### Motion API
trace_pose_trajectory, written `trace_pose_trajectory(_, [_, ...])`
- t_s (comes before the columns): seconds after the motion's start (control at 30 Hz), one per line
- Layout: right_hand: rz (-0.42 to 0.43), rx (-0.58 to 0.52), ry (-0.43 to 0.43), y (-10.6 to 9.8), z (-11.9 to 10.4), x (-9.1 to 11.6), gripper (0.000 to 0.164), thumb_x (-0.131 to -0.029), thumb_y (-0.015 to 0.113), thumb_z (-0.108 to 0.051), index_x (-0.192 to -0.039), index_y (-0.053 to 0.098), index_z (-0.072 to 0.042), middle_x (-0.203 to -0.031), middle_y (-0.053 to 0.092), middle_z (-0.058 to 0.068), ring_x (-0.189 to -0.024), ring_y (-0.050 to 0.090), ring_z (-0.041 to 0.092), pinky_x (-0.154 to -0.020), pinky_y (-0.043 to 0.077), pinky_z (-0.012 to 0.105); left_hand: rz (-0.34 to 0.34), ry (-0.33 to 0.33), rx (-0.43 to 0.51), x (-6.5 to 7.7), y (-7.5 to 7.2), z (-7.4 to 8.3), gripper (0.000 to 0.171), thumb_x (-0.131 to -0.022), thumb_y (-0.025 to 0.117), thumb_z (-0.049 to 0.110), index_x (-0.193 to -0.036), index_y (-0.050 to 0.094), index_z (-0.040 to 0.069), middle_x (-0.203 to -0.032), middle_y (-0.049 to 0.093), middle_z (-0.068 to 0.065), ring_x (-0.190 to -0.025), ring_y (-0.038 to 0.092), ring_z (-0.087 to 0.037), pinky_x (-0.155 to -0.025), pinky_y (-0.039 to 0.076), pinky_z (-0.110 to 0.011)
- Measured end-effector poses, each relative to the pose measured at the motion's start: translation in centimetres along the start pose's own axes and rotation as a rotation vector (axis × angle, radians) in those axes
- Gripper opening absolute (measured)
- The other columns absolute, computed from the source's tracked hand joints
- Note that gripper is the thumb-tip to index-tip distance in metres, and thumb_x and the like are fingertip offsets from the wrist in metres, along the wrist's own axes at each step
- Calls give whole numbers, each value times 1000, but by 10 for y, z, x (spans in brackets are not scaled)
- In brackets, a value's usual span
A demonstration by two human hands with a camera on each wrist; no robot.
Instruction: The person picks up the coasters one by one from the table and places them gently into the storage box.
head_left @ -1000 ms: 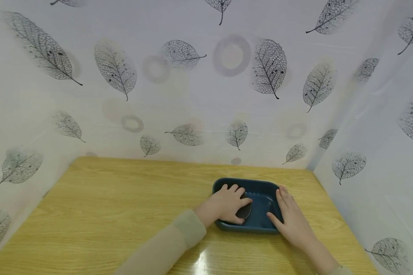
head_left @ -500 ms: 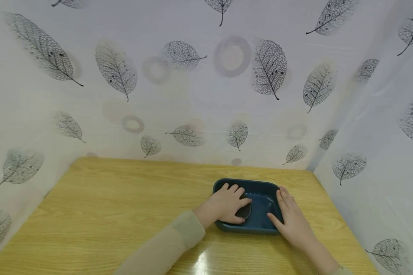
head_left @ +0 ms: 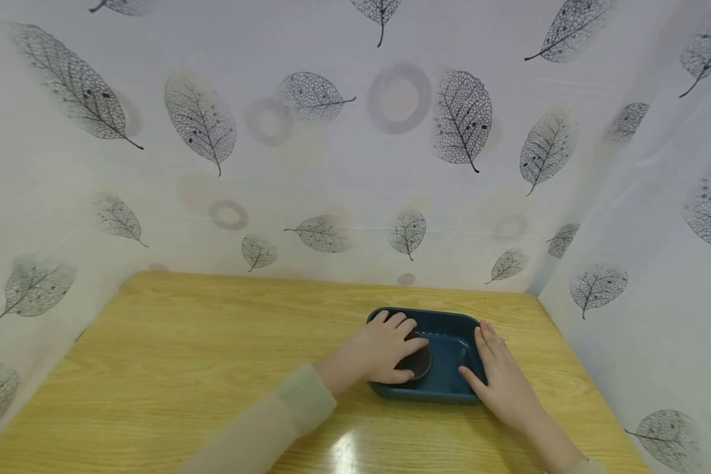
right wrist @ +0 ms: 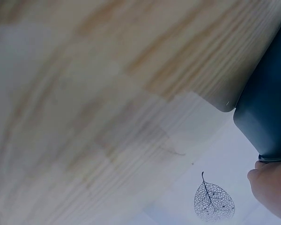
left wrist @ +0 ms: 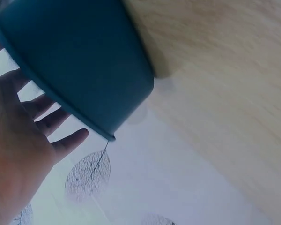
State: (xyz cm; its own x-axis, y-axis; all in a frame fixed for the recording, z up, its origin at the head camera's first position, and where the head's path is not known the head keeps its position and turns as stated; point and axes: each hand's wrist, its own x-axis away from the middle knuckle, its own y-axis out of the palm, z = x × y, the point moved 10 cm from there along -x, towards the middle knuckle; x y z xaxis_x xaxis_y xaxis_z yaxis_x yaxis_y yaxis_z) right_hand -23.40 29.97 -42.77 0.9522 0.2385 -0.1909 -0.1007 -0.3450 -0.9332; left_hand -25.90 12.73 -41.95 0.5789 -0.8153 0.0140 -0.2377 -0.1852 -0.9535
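Note:
A dark blue rectangular basin (head_left: 453, 359) stands toward the right of the table in the head view. Inside its left part lies a dark round thing (head_left: 419, 363) with a thin pale rim, partly hidden by my left hand (head_left: 385, 349). That hand is over it with fingers spread and fairly straight. In the left wrist view the basin's outer wall (left wrist: 79, 56) shows, with the fingertips (left wrist: 75, 139) near the rim. My right hand (head_left: 506, 382) rests on the basin's right end, fingers straight along the rim, thumb over the inside.
The wood-grain table (head_left: 213, 355) extends far to the left of the basin. White sheeting (head_left: 343, 171) with printed leaves rises behind the table and along both sides. A light sleeve (head_left: 308, 398) covers the left forearm.
My left hand has shifted slightly left and back, uncovering more of the dark round thing. The right hand and the basin stay in place.

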Motion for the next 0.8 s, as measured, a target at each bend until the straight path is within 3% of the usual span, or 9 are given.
trace_pose_trajectory(0.13, [-4, 2, 1, 1, 0, 0, 86, -103, 67, -38, -162, 29, 12, -174, 18, 29, -160, 20, 51, -130, 19, 63, 32, 2, 10, 11, -4, -6, 68, -104, 47, 69, -163, 42, 36, -160, 48, -1, -147, 46, -23, -120, 43, -44])
trace_pose_trajectory(0.37, [-6, 9, -8, 2, 1, -1, 87, -103, 67, -39, -162, 28, 12, -174, 18, 29, -160, 22, 51, -130, 20, 64, 58, -19, 163, 41, -11, -27, 69, -104, 56, 60, -164, 42, 29, -165, 44, -8, -154, 41, -31, -125, 38, -55])
trace_pose_trajectory(0.47, [-8, 22, -11, 4, 1, -2, 88, -103, 67, -40, -162, 28, 12, -174, 18, 29, -160, 22, 50, -129, 22, 64, 73, -44, 187, 56, -13, -39, 69, -103, 59, 58, -163, 44, 26, -166, 43, -11, -154, 41, -33, -125, 36, -57])
trace_pose_trajectory(0.6, [-7, 35, -21, 5, 0, -2, 88, -104, 66, -42, -163, 27, 10, -175, 18, 28, -162, 20, 47, -135, 10, 53, 104, -104, 203, 83, -12, -58, 71, -101, 64, 57, -161, 48, 24, -165, 44, -13, -154, 40, -36, -127, 33, -59])
trace_pose_trajectory(0.8, [45, 106, -87, -7, -11, -2, 88, -102, 68, -41, -165, 29, 6, -174, 24, 27, -161, 24, 46, -137, 3, 44, 170, -202, 260, 132, -7, -87, 70, -100, 68, 51, -159, 50, 19, -168, 39, -19, -155, 37, -43, -128, 29, -63])
